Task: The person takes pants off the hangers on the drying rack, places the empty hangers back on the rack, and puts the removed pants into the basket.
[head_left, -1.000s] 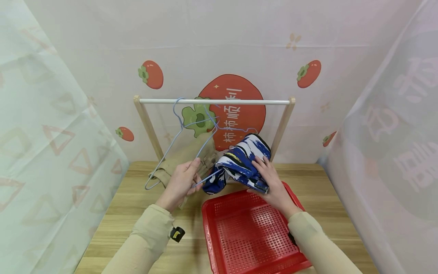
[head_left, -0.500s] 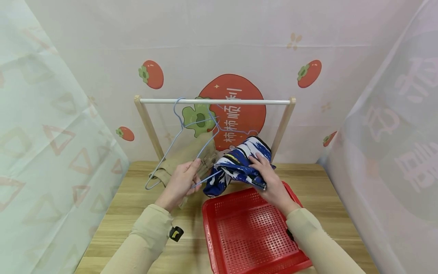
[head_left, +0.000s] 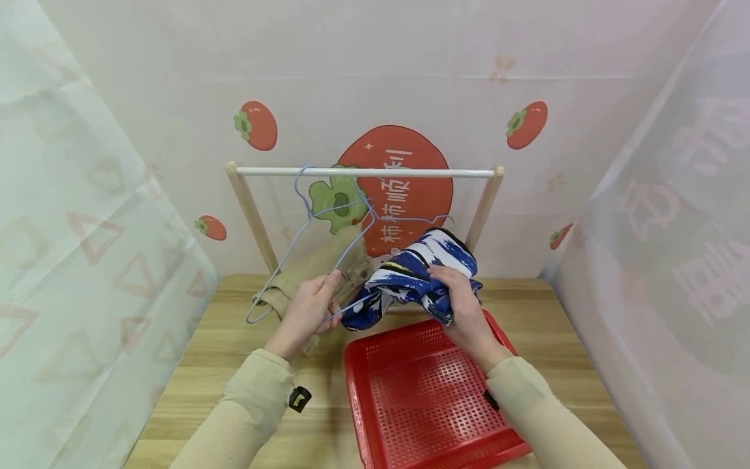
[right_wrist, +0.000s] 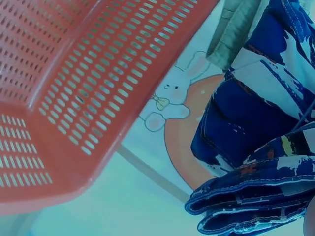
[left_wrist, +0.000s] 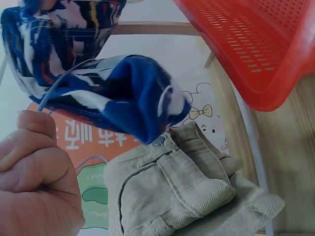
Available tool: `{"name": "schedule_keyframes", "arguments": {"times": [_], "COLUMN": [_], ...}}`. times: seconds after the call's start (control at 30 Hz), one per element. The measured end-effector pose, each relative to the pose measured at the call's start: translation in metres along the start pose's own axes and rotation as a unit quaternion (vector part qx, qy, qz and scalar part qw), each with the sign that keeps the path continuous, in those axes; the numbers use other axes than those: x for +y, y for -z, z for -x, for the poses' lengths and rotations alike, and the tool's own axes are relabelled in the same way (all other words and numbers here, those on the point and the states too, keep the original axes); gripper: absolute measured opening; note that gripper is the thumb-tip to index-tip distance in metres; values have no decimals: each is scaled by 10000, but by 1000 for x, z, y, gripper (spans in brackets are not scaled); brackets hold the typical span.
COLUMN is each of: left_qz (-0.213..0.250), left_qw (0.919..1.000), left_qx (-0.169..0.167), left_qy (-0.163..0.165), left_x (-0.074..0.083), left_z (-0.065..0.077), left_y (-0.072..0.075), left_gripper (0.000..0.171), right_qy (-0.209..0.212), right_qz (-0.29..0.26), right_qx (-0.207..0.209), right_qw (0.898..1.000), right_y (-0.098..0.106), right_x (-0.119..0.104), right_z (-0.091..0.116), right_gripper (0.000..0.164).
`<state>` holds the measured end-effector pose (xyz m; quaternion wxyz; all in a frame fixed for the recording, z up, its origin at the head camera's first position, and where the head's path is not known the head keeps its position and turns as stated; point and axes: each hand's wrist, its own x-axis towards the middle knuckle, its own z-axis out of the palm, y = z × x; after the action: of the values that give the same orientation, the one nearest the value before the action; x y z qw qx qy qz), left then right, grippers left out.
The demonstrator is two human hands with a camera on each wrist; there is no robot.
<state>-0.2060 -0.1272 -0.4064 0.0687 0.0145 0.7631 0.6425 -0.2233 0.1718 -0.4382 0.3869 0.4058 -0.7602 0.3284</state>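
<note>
In the head view my left hand (head_left: 309, 309) pinches the wire of a light blue hanger (head_left: 353, 245), tilted so its hook points right. Blue-and-white patterned pants (head_left: 410, 267) lie folded over this hanger's lower bar. On the right, my right hand (head_left: 465, 312) grips their near end, fingers on top of the cloth and the thumb hidden. Behind the left hand, khaki pants (head_left: 316, 260) drape from another blue hanger (head_left: 293, 242), which is hooked on the rack rail. Their button and fly show in the left wrist view, below the patterned pants (left_wrist: 142, 98).
A clothes rack with a white rail (head_left: 410, 173) and wooden legs stands at the back. An open red perforated basket (head_left: 359, 391) sits on the wooden table (head_left: 199, 391), below the patterned pants and my right forearm. Printed cloth walls (head_left: 146, 130) enclose the table.
My right hand's fingers have curled further over the patterned pants, whose right end has shifted rightward. The held hanger's hook has moved slightly right and up, while my left hand stays nearly still.
</note>
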Motion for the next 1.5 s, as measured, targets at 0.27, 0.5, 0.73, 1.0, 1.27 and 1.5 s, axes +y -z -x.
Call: {"name": "schedule_keyframes", "arguments": {"times": [0.27, 0.5, 0.73, 1.0, 1.27, 1.5], "left_qz": [-650, -896, -1170, -1249, -1287, -1348], "left_qw": [9978, 9957, 9928, 9916, 9909, 9901], "left_qx": [131, 212, 158, 215, 304, 357], "left_qy": [-74, -143, -201, -246, -236, -169], "left_x": [1, -3, -6, -9, -8, -10], "left_z": [0, -1, -3, -5, -4, -4], "left_y": [-6, -9, -9, -7, -2, 4], "left_gripper": [58, 56, 53, 56, 55, 49], "right_qy": [84, 181, 172, 137, 120, 36], "right_qz": [-5, 123, 202, 277, 189, 68], "right_qx": [378, 532, 624, 637, 981, 1241], "right_qw": [9992, 9983, 9977, 9975, 9949, 9922], "right_y": [8, 15, 20, 32, 38, 43], "right_x": [-3, -5, -6, -4, 1, 1], "right_z": [-7, -13, -18, -22, -26, -27], "right_gripper": [45, 44, 42, 47, 41, 45]}}
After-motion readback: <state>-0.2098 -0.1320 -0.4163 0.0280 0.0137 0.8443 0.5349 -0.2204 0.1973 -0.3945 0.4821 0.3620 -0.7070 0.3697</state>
